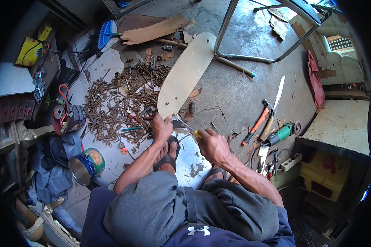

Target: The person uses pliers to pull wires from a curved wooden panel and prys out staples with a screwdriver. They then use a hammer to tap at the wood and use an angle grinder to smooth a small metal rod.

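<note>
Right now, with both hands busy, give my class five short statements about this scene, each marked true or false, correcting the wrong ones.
1. The left hand grips the pale board. True.
2. The right hand holds the orange-handled hammer. False: it holds a yellow-handled tool.
3. Loose screws lie heaped left of the board. True.
4. The green grinder lies among the screws. False: it lies to the right of the right hand.
5. The board is held upside down over the pot. False: it extends over the floor.
</note>
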Demonstrator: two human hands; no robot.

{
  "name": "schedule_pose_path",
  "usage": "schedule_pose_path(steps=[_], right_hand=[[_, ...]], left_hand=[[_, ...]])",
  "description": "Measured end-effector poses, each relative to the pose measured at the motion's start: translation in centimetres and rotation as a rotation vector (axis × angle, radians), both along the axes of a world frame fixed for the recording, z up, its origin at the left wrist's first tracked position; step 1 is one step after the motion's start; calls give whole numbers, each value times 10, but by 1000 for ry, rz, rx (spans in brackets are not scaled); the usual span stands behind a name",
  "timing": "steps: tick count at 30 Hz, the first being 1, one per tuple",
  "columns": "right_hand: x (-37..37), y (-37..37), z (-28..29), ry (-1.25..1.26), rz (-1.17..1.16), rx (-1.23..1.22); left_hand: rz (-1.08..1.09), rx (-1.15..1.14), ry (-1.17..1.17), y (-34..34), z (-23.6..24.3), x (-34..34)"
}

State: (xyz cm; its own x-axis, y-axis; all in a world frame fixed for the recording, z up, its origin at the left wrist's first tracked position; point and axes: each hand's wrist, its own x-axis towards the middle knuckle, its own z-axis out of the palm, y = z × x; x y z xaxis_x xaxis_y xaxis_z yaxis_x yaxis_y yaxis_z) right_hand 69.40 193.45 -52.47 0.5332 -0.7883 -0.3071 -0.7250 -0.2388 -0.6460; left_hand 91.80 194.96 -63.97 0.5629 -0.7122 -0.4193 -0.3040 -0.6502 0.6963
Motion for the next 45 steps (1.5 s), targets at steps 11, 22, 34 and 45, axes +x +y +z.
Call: schedule_pose_path(steps=[11,22,34,45], right_hand=[[-9,-19,8,11,25,107],[6,-35,29,-106,-457,912],[10,-6,9,40,-186,339],[10,14,7,155,109,-97]], left_hand=[[15,-28,253,-6,28,0],[27,-60,26,1,3,3],[54,-53,-90,1,-4,-4],[88,-108,-31,0,1,-11]])
